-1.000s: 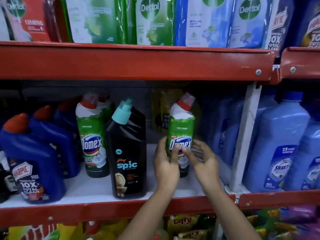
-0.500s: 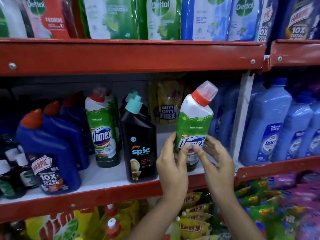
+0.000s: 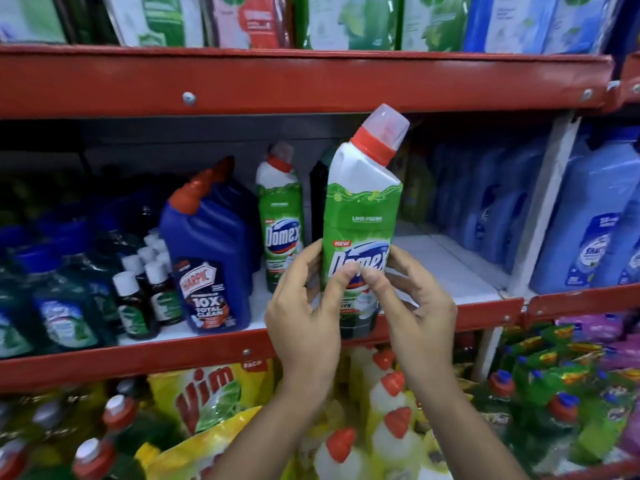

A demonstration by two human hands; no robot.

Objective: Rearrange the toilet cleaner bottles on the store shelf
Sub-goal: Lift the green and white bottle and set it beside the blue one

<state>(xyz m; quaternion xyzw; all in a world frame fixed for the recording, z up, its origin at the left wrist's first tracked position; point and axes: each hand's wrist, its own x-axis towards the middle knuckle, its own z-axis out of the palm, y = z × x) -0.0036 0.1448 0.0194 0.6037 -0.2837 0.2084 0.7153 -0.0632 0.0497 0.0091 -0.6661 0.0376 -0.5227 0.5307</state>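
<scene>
A green and white Domex toilet cleaner bottle [image 3: 362, 209] with a red collar and clear cap is held upright in front of the middle shelf [image 3: 450, 271]. My left hand [image 3: 304, 317] and my right hand [image 3: 414, 306] both grip its lower half, thumbs on the label. A second Domex bottle [image 3: 280, 216] stands on the shelf behind and to the left. A black bottle [image 3: 318, 199] is mostly hidden behind the held one. Blue Harpic bottles [image 3: 209, 258] stand further left.
Red shelf rails run above [image 3: 311, 81] and below [image 3: 156, 358]. Blue cleaner jugs [image 3: 595, 216] fill the right side past a white upright [image 3: 543, 202]. Small dark bottles [image 3: 145, 282] sit at the left. Vim pouches [image 3: 207, 403] and red-capped bottles [image 3: 391, 420] lie below.
Both hands have lifted the Domex bottle off the shelf and drawn it forward and up, nearer the camera. The view has shifted left and down.
</scene>
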